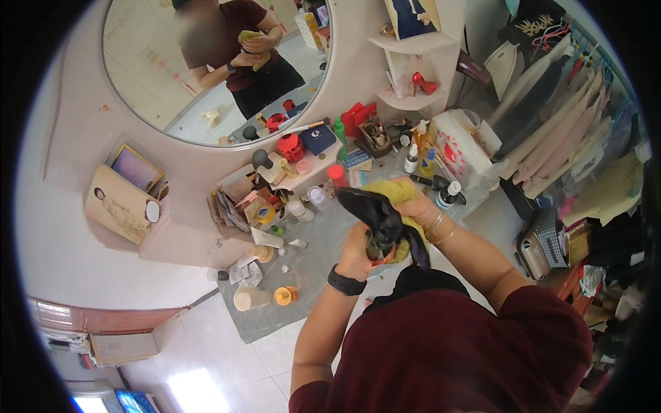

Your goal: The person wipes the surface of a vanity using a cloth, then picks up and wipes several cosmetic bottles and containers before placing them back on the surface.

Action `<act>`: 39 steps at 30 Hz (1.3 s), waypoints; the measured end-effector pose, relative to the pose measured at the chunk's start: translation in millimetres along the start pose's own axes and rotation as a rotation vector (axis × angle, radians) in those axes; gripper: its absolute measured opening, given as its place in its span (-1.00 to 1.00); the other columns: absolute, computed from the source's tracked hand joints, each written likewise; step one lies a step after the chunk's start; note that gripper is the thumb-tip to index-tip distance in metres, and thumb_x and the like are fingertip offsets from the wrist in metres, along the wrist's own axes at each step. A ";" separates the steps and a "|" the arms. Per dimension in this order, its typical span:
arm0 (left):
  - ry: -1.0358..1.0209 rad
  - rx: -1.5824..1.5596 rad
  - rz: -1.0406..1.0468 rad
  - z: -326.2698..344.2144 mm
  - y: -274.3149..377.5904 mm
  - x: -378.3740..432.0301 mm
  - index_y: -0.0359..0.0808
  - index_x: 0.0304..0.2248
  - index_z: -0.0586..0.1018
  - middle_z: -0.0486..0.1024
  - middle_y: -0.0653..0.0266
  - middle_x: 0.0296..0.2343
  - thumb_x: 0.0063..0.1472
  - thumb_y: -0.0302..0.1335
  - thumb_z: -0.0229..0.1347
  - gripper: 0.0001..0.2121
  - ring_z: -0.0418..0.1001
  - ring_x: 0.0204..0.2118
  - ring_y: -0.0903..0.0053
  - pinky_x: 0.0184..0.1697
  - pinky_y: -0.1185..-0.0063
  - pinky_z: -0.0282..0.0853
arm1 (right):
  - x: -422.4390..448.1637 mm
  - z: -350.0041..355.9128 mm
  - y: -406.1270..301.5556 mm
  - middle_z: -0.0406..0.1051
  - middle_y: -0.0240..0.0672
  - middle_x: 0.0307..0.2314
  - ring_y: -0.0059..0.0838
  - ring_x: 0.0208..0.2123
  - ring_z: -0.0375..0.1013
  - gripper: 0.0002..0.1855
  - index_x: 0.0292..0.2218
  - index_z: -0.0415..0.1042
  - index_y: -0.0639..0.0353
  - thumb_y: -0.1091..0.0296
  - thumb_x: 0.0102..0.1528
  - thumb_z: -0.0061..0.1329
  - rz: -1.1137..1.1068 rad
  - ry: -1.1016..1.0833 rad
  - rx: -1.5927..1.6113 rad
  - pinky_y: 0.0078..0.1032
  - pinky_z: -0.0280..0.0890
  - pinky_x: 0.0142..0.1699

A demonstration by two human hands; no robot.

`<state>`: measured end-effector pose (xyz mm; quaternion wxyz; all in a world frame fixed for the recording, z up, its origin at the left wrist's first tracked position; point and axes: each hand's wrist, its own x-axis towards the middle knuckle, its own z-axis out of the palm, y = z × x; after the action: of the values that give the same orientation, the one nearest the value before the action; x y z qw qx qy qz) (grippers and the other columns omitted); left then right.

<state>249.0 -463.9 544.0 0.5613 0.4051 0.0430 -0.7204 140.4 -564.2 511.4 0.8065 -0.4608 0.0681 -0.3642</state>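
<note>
Above the near edge of the grey dressing-table top [310,258], both hands hold a glass container with a large, glossy black top [386,224]; its flared parts look like ears or a bow. My left hand [356,250], with a black watch band at the wrist, grips the glass lower part. My right hand [417,206], with bangles at the wrist, presses a yellow-green cloth [395,191] around the far side and right of the container. The cloth and fingers hide part of the glass. A red-capped container [338,176] stands just beyond.
Bottles and jars crowd the tabletop, including an orange bottle [285,295], a cream bottle [251,299] and a dark white-capped bottle [447,195]. A round mirror [217,72] is behind. A white box [459,144] stands at the right, near hanging clothes [557,118].
</note>
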 end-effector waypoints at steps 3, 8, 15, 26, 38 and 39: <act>-0.343 0.012 0.148 -36.5 9.7 14.4 -0.24 -0.33 0.41 0.42 0.25 -0.62 0.18 -0.27 -0.13 -0.78 0.37 -0.70 0.53 -0.76 0.64 0.24 | 7.5 29.6 -10.3 0.41 -0.26 -0.30 -0.40 -0.30 0.45 -0.57 -0.05 0.25 0.21 0.28 0.06 -0.06 0.051 0.120 0.051 -0.51 0.34 -0.13; 0.270 -0.043 0.565 -23.5 11.6 18.5 -0.16 -0.42 0.32 0.28 0.37 -0.64 0.21 -0.33 -0.20 -0.87 0.30 -0.66 0.57 -0.69 0.59 0.17 | -2.9 56.7 -17.1 0.44 -0.35 -0.32 -0.63 -0.31 0.42 -0.66 -0.10 0.30 0.25 0.34 0.09 -0.06 0.018 0.260 -0.072 -0.62 0.33 -0.18; 0.605 0.710 1.517 -16.9 -6.3 14.1 -0.41 -0.32 0.31 0.35 0.13 -0.53 0.24 -0.34 -0.12 -0.76 0.31 -0.53 0.38 -0.40 0.48 0.22 | 16.7 65.0 -15.5 0.45 -0.39 -0.49 -0.72 -0.49 0.37 -0.76 -0.31 0.44 0.31 0.36 -0.01 0.06 -0.181 0.509 -0.341 -0.66 0.26 -0.42; 0.139 1.301 1.474 -20.4 -2.0 -19.0 -0.38 -0.03 0.33 0.34 0.05 -0.17 0.15 -0.49 0.02 -0.61 0.34 -0.17 0.27 -0.11 0.50 0.25 | 28.5 42.1 -32.5 0.47 -0.37 -0.46 -0.70 -0.51 0.38 -0.78 -0.32 0.46 0.32 0.34 0.03 0.02 -0.441 0.690 -0.549 -0.68 0.27 -0.38; 0.134 0.881 1.346 -27.9 -2.3 -4.2 -0.46 0.00 0.19 0.22 0.00 -0.08 0.20 -0.46 -0.09 -0.60 0.21 -0.04 0.32 0.03 0.47 0.10 | -2.6 71.9 -14.9 0.39 -0.46 -0.39 -0.69 -0.41 0.37 -0.75 -0.18 0.33 0.20 0.35 0.09 -0.05 0.031 0.151 -0.421 -0.67 0.29 -0.32; 0.145 0.877 1.344 -24.1 -3.7 -2.6 -0.46 0.00 0.19 0.22 0.00 -0.08 0.20 -0.46 -0.09 -0.60 0.21 -0.04 0.32 0.03 0.47 0.10 | -1.9 79.1 -9.9 0.38 -0.48 -0.41 -0.72 -0.41 0.33 -0.75 -0.18 0.32 0.21 0.35 0.09 -0.04 0.013 0.212 -0.362 -0.69 0.26 -0.31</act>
<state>258.9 -448.1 528.1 0.6605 0.5733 -0.4603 -0.1519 169.1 -511.1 563.6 0.7011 -0.5569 0.2199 -0.3872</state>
